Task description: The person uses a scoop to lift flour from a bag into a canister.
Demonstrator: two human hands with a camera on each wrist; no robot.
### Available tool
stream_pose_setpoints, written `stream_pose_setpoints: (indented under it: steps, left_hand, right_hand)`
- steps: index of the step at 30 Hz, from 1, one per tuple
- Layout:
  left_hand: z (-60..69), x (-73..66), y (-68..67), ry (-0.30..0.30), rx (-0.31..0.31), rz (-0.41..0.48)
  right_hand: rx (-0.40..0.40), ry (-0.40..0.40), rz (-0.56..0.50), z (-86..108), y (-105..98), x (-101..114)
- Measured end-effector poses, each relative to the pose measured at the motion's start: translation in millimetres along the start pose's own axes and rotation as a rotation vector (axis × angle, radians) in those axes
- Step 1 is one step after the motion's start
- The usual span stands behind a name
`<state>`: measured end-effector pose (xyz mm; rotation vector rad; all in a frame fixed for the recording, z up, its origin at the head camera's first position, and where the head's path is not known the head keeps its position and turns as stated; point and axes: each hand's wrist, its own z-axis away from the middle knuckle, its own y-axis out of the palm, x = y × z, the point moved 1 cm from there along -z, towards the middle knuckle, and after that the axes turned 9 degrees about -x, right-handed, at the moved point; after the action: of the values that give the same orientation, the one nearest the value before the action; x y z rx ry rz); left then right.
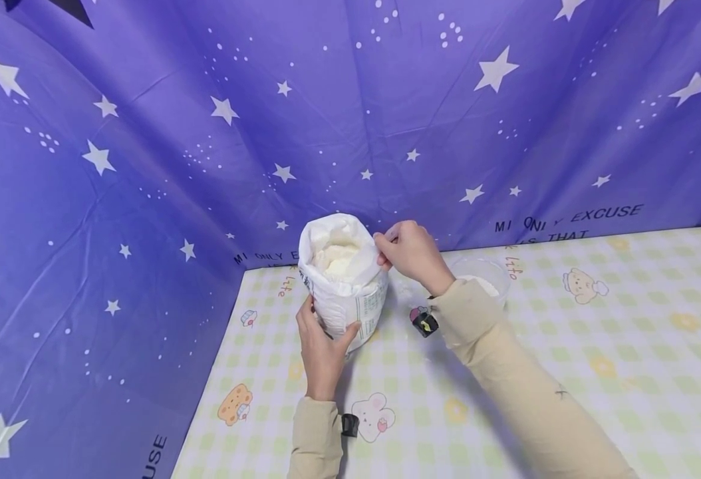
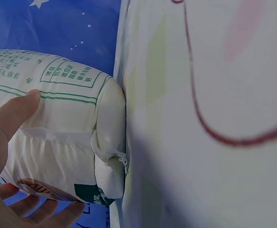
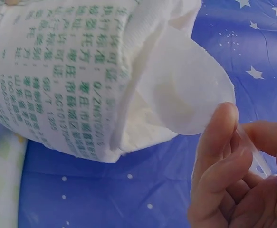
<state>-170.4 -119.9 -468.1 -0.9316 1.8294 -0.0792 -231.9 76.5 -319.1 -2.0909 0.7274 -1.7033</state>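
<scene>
the left hand (image 1: 322,352) grips the side of an open white bag (image 1: 350,303) standing on the table, pale powder (image 1: 340,261) showing in its mouth. the right hand (image 1: 413,251), fingers curled, is at the bag's right rim. a clear bowl (image 1: 499,269) with something white inside is partly hidden by the beige right sleeve (image 1: 506,359). a green-checked tablecloth (image 1: 644,346) lies below; a purple starry curtain (image 1: 338,120) hangs behind.

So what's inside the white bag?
Pale powder shows inside the white bag, with a translucent scoop at its mouth. What lies below the powder's surface is covered.
</scene>
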Motion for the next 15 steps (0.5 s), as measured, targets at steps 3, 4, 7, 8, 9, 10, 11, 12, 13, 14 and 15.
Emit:
stream_pose_setpoints:
  steps: [3,4,7,8,9,10,11,12,13,14,15]
  left_hand:
    - [-0.1,0.2,0.1,0.006,-0.002,-0.004]
    - [-0.2,0.4,0.1,0.006,-0.003,-0.005]
    - [-0.5,0.5,-0.1,0.002,-0.001,-0.008]
    - [-0.6,0.4,-0.1,0.000,-0.001,-0.010]
    - [-0.7,0.4,-0.1,-0.001,-0.001,-0.011]
    - [-0.7,0.2,-0.2,-0.002,-0.002,-0.011]
    - [-0.7,-0.1,-0.2,-0.002,-0.002,-0.010]
    - [-0.6,-0.4,-0.1,0.003,-0.006,-0.008]
    - [-0.4,-0.7,-0.1,0.007,-0.010,-0.006]
    - [-0.2,-1.0,-0.1,0.011,-0.013,-0.006]
    - [0.0,-1.4,-0.2,0.015,-0.016,-0.007]
  right_hand:
    - [-0.004,0.004,-0.008,0.3,5.7,-1.4]
    - [-0.006,0.002,-0.009,0.5,7.7,-1.6]
    - [-0.003,0.001,-0.019,1.2,14.1,-1.1]
    - [0.000,0.000,-0.022,1.2,16.3,-0.9]
    - [0.003,0.000,-0.023,1.3,18.7,-0.5]
    - [0.006,-0.002,-0.023,1.2,20.9,-0.2]
    - [0.007,-0.004,-0.020,1.2,23.0,0.2]
    - [0.008,-0.007,-0.017,1.0,24.7,0.5]
    - [0.007,-0.011,-0.011,0.7,26.6,0.8]
    - [0.006,-0.015,-0.003,0.5,28.2,1.2]
    - [0.005,-0.021,0.004,0.2,29.5,1.5]
